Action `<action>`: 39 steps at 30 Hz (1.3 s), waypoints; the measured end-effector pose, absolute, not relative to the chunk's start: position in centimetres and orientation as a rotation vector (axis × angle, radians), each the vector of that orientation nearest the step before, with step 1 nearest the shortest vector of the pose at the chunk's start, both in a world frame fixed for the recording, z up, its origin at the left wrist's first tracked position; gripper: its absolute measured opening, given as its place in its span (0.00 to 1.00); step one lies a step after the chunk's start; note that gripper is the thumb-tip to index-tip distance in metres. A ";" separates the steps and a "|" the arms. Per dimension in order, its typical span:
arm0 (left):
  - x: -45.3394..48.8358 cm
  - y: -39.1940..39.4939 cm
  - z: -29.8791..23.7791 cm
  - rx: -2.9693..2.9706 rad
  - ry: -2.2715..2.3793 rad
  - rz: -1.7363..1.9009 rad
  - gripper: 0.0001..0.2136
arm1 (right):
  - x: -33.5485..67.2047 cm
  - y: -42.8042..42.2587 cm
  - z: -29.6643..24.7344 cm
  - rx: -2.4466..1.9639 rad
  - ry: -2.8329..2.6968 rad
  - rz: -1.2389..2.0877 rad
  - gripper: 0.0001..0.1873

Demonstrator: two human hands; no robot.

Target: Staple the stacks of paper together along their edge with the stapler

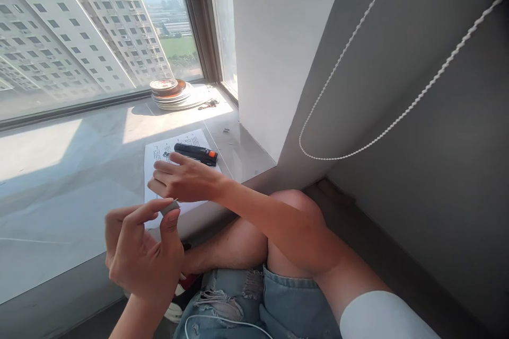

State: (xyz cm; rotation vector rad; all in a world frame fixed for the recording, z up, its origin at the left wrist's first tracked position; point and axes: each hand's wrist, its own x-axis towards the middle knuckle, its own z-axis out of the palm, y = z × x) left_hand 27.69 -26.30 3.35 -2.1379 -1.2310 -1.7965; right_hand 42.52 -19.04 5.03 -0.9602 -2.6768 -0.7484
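Observation:
Between the thumb and index finger of my left hand (147, 243) is a short grey strip of staples (170, 208), with a thin end sticking up at its top. My right hand (185, 176) hovers just beyond it, over printed paper sheets (153, 151). Its fingers point left, loosely bent and apart, with the thumb hidden; I see nothing held in it. Right behind that hand, a black stapler (196, 153) with an orange part lies on the paper. Whether my right fingers touch the stapler, I cannot tell.
Stacked plates (170, 96) stand by the window, with a dark chain-like item (209, 104) beside them. Small grey staple pieces (226, 130) lie on the windowsill (71, 185). A white bead chain (338, 158) hangs at right. A white cable (226, 319) crosses my lap.

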 end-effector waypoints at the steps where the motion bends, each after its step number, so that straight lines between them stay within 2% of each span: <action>1: 27.7 -26.1 3.5 -2.124 -1.224 -1.815 0.04 | 42.5 -19.1 5.1 -0.967 -2.653 -0.735 0.17; 4: 27.6 -26.1 3.6 -2.113 -1.228 -1.840 0.04 | 42.2 -19.3 5.4 -1.053 -2.576 -0.644 0.18; 9: 28.6 -28.8 2.6 -2.338 -1.172 -1.742 0.03 | 41.6 -19.4 5.7 -1.351 -2.518 -0.372 0.12; 15: 30.8 -32.6 0.9 -2.686 -0.964 -1.742 0.13 | 42.1 -19.2 6.3 -1.431 -2.582 -0.186 0.09; 20: 33.7 -35.4 -0.5 -2.821 -0.757 -1.883 0.13 | 41.7 -19.2 6.4 -1.426 -2.579 -0.177 0.09; 25: 36.5 -37.9 -2.6 -2.917 -0.824 -1.865 0.11 | 41.7 -18.9 5.7 -1.395 -2.562 -0.186 0.10; 39: 36.4 -36.4 -1.7 -2.828 -0.989 -1.730 0.06 | 41.7 -18.6 5.1 -1.350 -2.555 -0.177 0.13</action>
